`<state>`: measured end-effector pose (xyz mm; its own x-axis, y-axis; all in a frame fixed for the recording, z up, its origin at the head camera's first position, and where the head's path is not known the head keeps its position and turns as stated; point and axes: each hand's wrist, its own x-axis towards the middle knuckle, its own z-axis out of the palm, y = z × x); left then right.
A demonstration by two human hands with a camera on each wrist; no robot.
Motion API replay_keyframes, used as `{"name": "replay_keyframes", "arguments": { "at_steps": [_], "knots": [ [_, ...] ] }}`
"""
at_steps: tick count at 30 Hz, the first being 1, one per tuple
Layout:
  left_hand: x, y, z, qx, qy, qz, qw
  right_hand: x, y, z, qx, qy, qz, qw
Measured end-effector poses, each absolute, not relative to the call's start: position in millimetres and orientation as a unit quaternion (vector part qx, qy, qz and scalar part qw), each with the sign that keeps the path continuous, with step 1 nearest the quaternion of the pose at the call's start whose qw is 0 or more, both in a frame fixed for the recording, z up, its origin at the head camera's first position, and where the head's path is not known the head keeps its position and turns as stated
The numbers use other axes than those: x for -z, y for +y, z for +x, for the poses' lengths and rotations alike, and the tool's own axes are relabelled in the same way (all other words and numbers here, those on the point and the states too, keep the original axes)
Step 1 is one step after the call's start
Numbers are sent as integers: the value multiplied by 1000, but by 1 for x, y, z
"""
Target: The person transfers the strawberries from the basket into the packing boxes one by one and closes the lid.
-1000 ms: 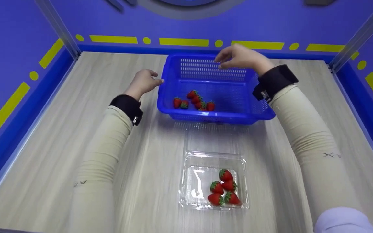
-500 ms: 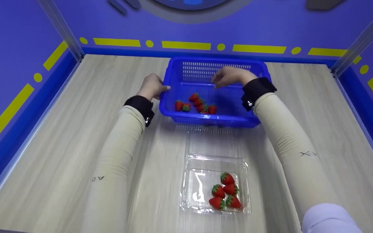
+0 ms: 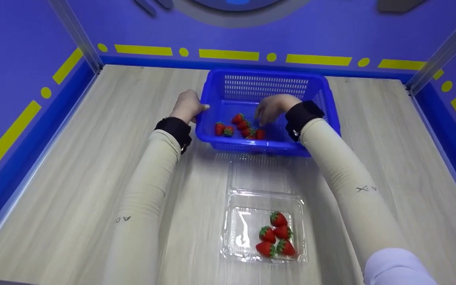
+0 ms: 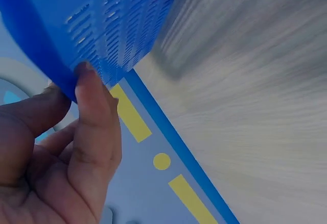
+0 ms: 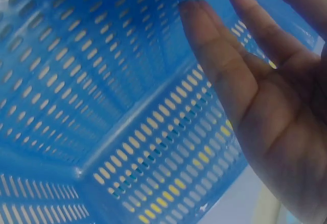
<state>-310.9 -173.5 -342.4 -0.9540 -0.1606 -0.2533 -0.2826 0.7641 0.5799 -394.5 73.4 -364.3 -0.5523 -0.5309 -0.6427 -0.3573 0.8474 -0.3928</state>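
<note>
At the back of the table, a blue plastic basket [image 3: 299, 148] has several red strawberries [image 3: 246, 126] in its near left part. My left hand [image 3: 187, 106] pinches the left rim between thumb and fingers, as the left wrist view shows at the basket wall [image 4: 82, 25]. Inside the basket, my right hand [image 3: 273, 109] reaches down just above and right of the strawberries. In the right wrist view that hand [image 5: 271, 81] has its fingers apart with nothing between them. Nearer the front, several more strawberries [image 3: 277, 235] lie in the right half of a clear plastic clamshell box [image 3: 228, 237].
The clamshell's transparent lid [image 3: 259, 174] lies folded back toward the basket. Wood-grain tabletop [image 3: 93, 178] stretches to both sides. Blue panels [image 3: 228, 35] with yellow markings wall in the back and sides.
My left hand has come to the basket's left rim and taken hold of it. My right hand has gone from over the far rim down into the basket, toward the strawberries.
</note>
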Motion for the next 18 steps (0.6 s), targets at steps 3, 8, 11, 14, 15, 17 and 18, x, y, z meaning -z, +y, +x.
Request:
{"name": "replay_keyframes", "arguments": {
  "at_steps": [3,8,11,14,15,17,18],
  "knots": [
    [341,-172,-309,-308,940,-115,96,368,70,-393,105,868,-252,414],
    [337,-170,-308,-286,948,-106,86,370,66,-392,85,865,-245,428],
    [336,-170,-309,-285,948,-109,85,370,64,-392,76,863,-247,435],
    [336,-171,-310,-286,947,-113,90,372,62,-392,76,860,-248,439],
    [337,-170,-310,-285,947,-113,91,373,62,-392,76,859,-250,440],
    [338,-170,-310,-285,947,-113,95,376,62,-392,70,858,-258,439],
    [340,-170,-311,-284,948,-112,95,377,62,-393,67,857,-263,438]
  ]
}}
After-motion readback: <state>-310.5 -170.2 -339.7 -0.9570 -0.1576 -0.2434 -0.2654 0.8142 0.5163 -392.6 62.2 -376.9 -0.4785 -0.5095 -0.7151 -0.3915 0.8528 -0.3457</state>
